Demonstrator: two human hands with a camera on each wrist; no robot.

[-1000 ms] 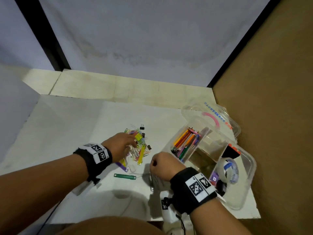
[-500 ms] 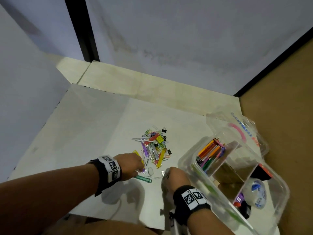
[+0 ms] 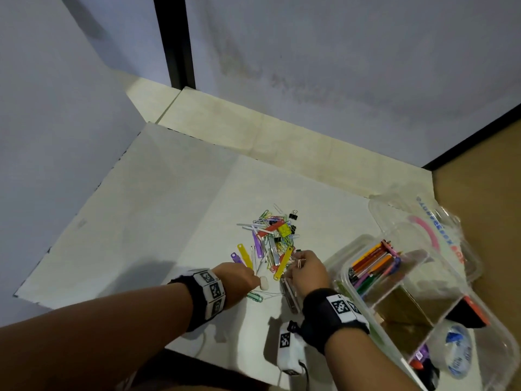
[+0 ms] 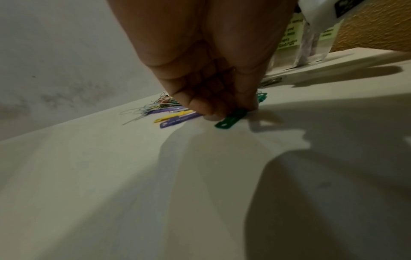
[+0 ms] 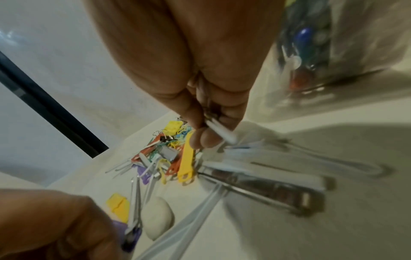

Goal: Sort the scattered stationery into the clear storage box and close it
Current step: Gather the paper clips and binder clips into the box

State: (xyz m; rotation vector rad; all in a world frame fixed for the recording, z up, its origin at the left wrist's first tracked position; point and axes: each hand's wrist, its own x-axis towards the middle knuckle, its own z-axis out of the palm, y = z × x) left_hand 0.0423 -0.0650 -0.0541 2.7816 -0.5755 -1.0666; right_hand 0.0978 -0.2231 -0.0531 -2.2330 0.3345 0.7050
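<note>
Head view is showing both wrists low over the white table (image 3: 174, 210), working the near edge of the pile. The left hand (image 3: 239, 277) is pressing down on a green strip (image 4: 231, 119), its fingertips (image 4: 211, 112) curled onto the strip's far end, probably to pin or lift something that flat. A white eraser (image 3: 264, 283) is lying just beside that hand. The right hand (image 3: 307, 273) is pinching a small bundle of pale clips (image 5: 220, 131) between thumb and curled fingers, seemingly gathering several so fewer trips are needed. Beyond the hands, the scattered stationery (image 3: 272, 241), a tangle of paper clips, binder clips and coloured tags, is lying in a loose heap on the table. To the right, the clear storage box (image 3: 349, 266) is standing open beside the pile, coloured pencils (image 3: 375, 261) filling one compartment, its lid (image 3: 423, 215) lying behind it.
</note>
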